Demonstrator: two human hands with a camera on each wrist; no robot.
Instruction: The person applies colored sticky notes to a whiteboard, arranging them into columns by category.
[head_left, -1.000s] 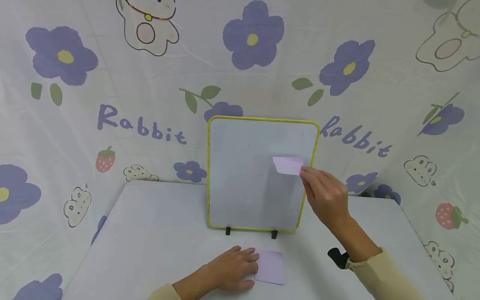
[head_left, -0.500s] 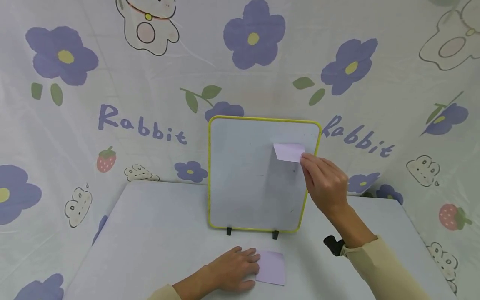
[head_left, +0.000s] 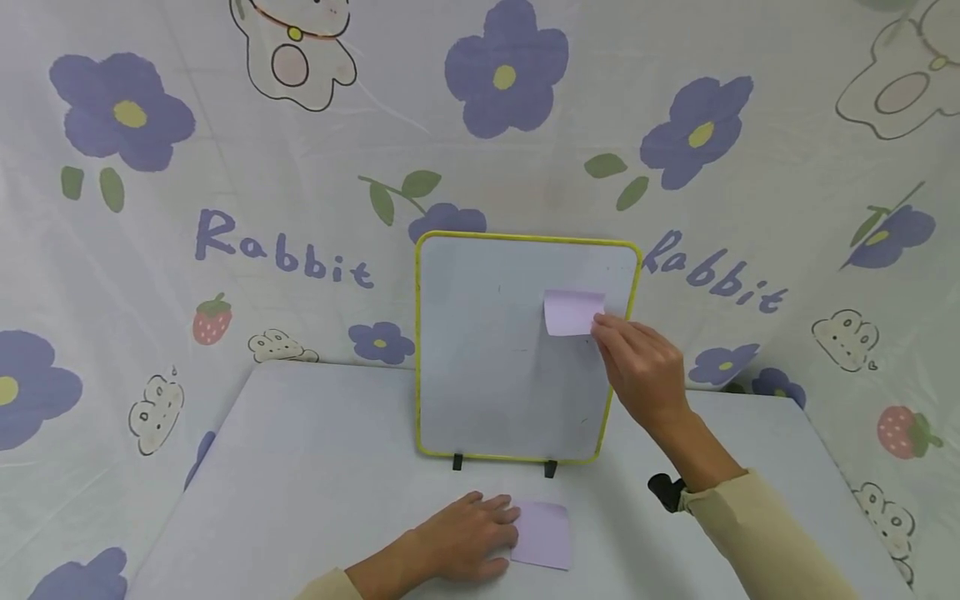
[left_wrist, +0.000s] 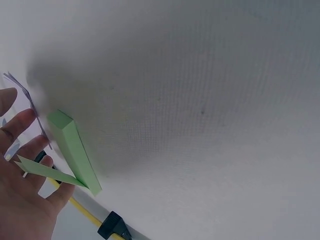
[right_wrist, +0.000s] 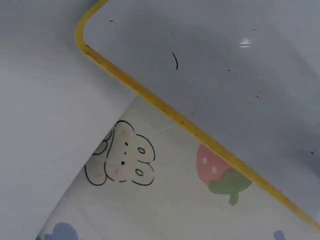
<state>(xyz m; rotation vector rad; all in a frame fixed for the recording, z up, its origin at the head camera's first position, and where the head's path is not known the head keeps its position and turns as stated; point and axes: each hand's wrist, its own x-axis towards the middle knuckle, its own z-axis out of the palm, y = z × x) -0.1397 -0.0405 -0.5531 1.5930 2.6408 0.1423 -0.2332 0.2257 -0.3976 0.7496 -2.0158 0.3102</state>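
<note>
My right hand (head_left: 640, 367) pinches the right edge of a light purple sticky note (head_left: 572, 314) against the upper right of the whiteboard (head_left: 487, 375). My left hand (head_left: 472, 537) lies low on the white table, its fingertips on the left edge of a square purple sticky-note pad (head_left: 542, 536). The left wrist view has these fingers (left_wrist: 22, 122) spread beside the purple pad's edge (left_wrist: 37, 112) and a thick green paper block (left_wrist: 75, 150). A thin green sheet (left_wrist: 50, 172) stands up from that block toward the palm. My right hand is outside the right wrist view.
The whiteboard has a yellow frame (right_wrist: 175, 115) and stands on small black feet (head_left: 551, 469). A cloth (head_left: 300, 167) printed with rabbits and flowers hangs behind the table (head_left: 315, 467). A black device (head_left: 666, 492) sits at my right wrist.
My right hand moved up the board with the note, then slightly down and left; the note now faces more toward me. The left hand has stayed in place.
</note>
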